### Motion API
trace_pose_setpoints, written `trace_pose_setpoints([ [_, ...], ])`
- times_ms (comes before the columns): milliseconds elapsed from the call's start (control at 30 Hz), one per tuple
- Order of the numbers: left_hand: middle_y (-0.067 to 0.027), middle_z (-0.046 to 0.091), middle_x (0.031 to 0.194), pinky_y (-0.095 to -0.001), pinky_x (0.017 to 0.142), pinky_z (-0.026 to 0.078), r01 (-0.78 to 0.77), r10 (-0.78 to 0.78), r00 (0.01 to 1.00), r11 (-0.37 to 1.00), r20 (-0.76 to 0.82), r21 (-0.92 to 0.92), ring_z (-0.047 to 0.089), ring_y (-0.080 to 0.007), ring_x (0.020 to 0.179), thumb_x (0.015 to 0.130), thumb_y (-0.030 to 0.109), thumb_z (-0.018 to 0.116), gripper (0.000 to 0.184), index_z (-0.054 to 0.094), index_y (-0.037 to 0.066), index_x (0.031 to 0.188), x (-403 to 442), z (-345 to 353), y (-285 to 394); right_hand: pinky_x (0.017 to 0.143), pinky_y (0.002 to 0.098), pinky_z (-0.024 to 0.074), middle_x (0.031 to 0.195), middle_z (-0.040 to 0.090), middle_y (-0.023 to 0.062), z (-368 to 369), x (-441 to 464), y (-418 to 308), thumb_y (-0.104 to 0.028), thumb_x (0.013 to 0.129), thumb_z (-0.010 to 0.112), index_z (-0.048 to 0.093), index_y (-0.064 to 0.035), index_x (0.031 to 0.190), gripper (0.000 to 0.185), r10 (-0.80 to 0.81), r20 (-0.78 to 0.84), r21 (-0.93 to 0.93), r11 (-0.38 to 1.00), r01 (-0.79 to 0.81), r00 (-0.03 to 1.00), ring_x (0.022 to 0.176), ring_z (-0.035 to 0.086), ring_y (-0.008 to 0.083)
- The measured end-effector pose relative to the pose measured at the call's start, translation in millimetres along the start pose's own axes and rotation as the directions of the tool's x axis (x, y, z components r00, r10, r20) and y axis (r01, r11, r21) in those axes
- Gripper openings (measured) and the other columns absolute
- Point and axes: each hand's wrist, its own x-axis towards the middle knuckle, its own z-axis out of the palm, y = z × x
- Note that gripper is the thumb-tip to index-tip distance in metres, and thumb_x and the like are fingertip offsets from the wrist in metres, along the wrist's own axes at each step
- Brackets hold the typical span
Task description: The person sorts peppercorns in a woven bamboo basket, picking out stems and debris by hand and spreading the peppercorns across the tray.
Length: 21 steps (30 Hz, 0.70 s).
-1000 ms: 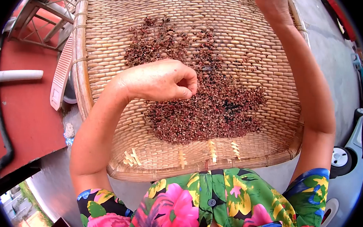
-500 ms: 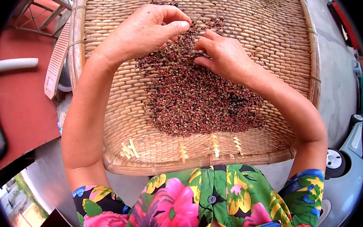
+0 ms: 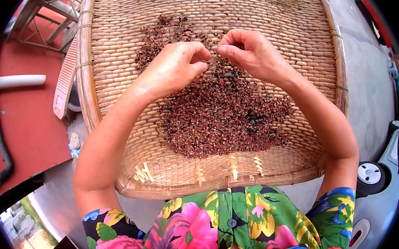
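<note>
Over a heap of small reddish-brown husks and black seeds [image 3: 222, 121], which look like Sichuan peppercorns, both my hands are raised close together. My left hand [image 3: 178, 66] is closed, thumb and fingertips pinched just above the upper part of the heap. Opposite it, my right hand [image 3: 256, 55] also pinches, its fingertips a short way from the left ones. Whatever sits in either pinch is too small to make out. Beyond the left fingers lies a looser, clumpier patch of peppercorns [image 3: 169, 29]. All of it rests on a woven bamboo tray [image 3: 300, 44].
The tray's near edge carries yellow zigzag lashings [image 3: 232, 167]. At the left are a metal lattice frame [image 3: 50, 19], a ribbed pinkish plastic piece [image 3: 65, 77] and a white pipe [image 3: 17, 82] over a red surface. A pale blue wheeled object [image 3: 380, 199] stands at the right.
My left hand has come down toward me, uncovering the far patch of peppercorns. My right hand has lifted from the heap, moved slightly away from me, and its fingers are now pinched.
</note>
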Motion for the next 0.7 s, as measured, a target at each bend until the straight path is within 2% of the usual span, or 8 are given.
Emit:
trace_pose_setpoints([
  [133,-0.0001,0.054,0.071,-0.0179,0.046,0.043,0.16,-0.175,0.985,0.9,0.0,-0.406,0.051,-0.0053,0.055,0.081,0.008,0.057,0.021,0.053,0.001,0.101,1,-10,11,0.052,0.0182,0.0397,0.065,0.051,-0.003,-12,4,-3,-0.019,0.084,0.057,0.057,-0.0018,0.085,0.017,-0.01,-0.123,-0.046,0.999,0.004,0.992,0.06,0.046,0.0037],
  [200,-0.0006,0.054,0.069,-0.0175,0.047,0.045,0.164,-0.183,0.983,0.894,-0.006,-0.416,0.052,-0.0061,0.056,0.081,0.008,0.057,0.02,0.053,0.0,0.099,1,-13,16,0.06,0.0204,0.0425,0.077,0.056,0.0004,-16,2,-9,-0.014,0.082,0.058,0.06,-0.0017,0.09,0.015,-0.281,-0.244,-0.264,0.94,0.215,0.928,0.07,0.051,0.0066],
  [300,-0.0016,0.055,0.073,-0.0188,0.053,0.047,0.154,-0.195,0.981,0.815,-0.013,-0.558,0.055,-0.0074,0.06,0.082,0.007,0.057,0.016,0.053,0.0,0.096,1,-13,16,0.057,0.0254,0.0461,0.074,0.059,0.0047,-13,1,-17,-0.014,0.079,0.06,0.063,-0.0037,0.086,0.013,-0.399,-0.266,-0.257,0.907,0.334,0.878,0.064,0.055,0.0126],
  [367,-0.0022,0.055,0.075,-0.019,0.054,0.048,0.129,-0.162,0.987,0.806,-0.005,-0.578,0.055,-0.0077,0.062,0.081,0.006,0.057,0.017,0.052,0.0,0.096,0,-13,16,0.06,0.0267,0.0471,0.076,0.06,0.006,-10,2,-17,-0.013,0.079,0.06,0.063,-0.0031,0.084,0.012,-0.569,-0.205,-0.406,0.79,0.459,0.796,0.069,0.059,0.0169],
  [467,-0.0039,0.055,0.082,-0.0196,0.059,0.048,0.088,-0.107,0.994,0.788,0.006,-0.609,0.055,-0.0082,0.068,0.081,0.004,0.057,0.018,0.052,-0.001,0.097,2,-14,15,0.062,0.0281,0.048,0.077,0.061,0.0067,-15,-1,-12,-0.013,0.078,0.061,0.063,-0.0034,0.086,0.013,-0.406,-0.053,-0.376,0.854,0.359,0.912,0.072,0.061,0.0208],
  [533,-0.0045,0.055,0.083,-0.0199,0.061,0.048,0.0,-0.091,0.99,0.765,-0.108,-0.644,0.054,-0.0082,0.07,0.08,0.004,0.058,0.021,0.052,-0.001,0.099,1,-14,17,0.061,0.0277,0.0472,0.074,0.061,0.0066,-14,-1,-12,-0.014,0.078,0.06,0.062,-0.0026,0.087,0.014,-0.355,-0.058,-0.294,0.899,0.324,0.933,0.068,0.06,0.0169],
  [600,-0.0053,0.055,0.086,-0.0208,0.064,0.048,-0.041,-0.065,0.989,0.747,-0.134,-0.664,0.055,-0.0094,0.073,0.079,0.004,0.059,0.027,0.051,-0.001,0.104,2,-15,17,0.058,0.0262,0.0456,0.07,0.061,0.0061,-13,-3,-18,-0.014,0.079,0.06,0.061,-0.0012,0.087,0.015,-0.154,-0.093,-0.093,0.985,0.145,0.984,0.063,0.057,0.0123],
  [700,-0.0064,0.055,0.092,-0.0221,0.068,0.048,-0.076,-0.106,0.976,0.648,-0.189,-0.758,0.056,-0.0117,0.077,0.078,0.004,0.06,0.036,0.049,-0.002,0.111,2,-16,17,0.052,0.0223,0.041,0.065,0.057,0.0013,-14,-2,-18,-0.016,0.081,0.058,0.061,0.0003,0.085,0.017,-0.09,-0.119,0.084,0.991,0.101,0.989,0.058,0.049,0.0058],
])
